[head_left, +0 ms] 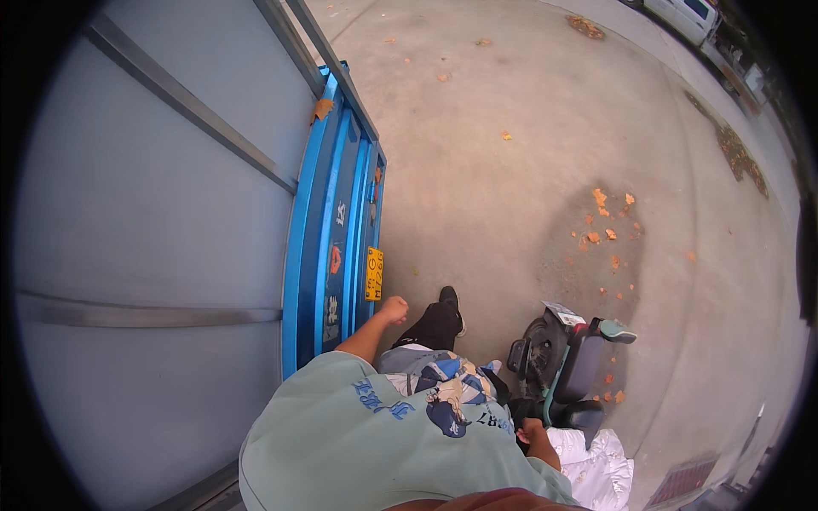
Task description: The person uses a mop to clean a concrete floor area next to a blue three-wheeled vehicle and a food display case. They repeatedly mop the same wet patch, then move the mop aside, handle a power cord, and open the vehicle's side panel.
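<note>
My left hand [394, 309] is held out in front of me with its fingers curled in a loose fist, and I see nothing in it. Close to its left is the blue metal tailgate [317, 255] of a cargo vehicle, which carries a yellow licence plate [374, 274]. My right hand [530, 427] is low at my right side, fingers curled next to a dark part; what it grips, if anything, is hidden. Beside it stands a scooter [573, 366] with black seats and mint-green parts. A white quilted cover [596, 468] hangs by that hand.
Grey panels with metal bars [204, 128] fill the left side above the tailgate. Dry leaves [594, 237] lie on a damp patch of the concrete ground [477, 170]. One black shoe [450, 298] shows ahead of me. A white vehicle [686, 17] stands far off at upper right.
</note>
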